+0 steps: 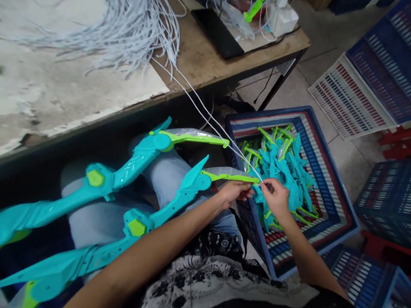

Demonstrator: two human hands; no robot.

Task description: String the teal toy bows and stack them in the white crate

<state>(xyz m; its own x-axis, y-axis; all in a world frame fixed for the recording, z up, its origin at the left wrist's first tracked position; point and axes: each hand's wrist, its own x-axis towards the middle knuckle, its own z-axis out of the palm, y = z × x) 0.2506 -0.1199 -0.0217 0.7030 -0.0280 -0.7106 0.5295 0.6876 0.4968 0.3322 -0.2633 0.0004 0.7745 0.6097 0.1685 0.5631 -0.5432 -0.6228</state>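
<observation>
Two turquoise toy bows with green tips lie across my lap, the farther bow [134, 166] and the nearer bow [174, 204]. My left hand [236, 192] is closed on the green tip [230, 177] of the nearer bow, near its end. Pinched in the fingers of my right hand [275, 195], right at that tip's end, is a white cord [242, 155]. Two white strands run from there up to a large bundle of white cords [138, 24] on the table. My left forearm passes over part of the nearer bow.
Right of my hands, a blue basket [346, 213] holds many turquoise and green pieces. A worn table [199, 70] carries a black phone [218, 33] and a white plug adapter [283, 20]. More crates [400, 189] stand at the right, with a tilted blue crate [402, 62] behind.
</observation>
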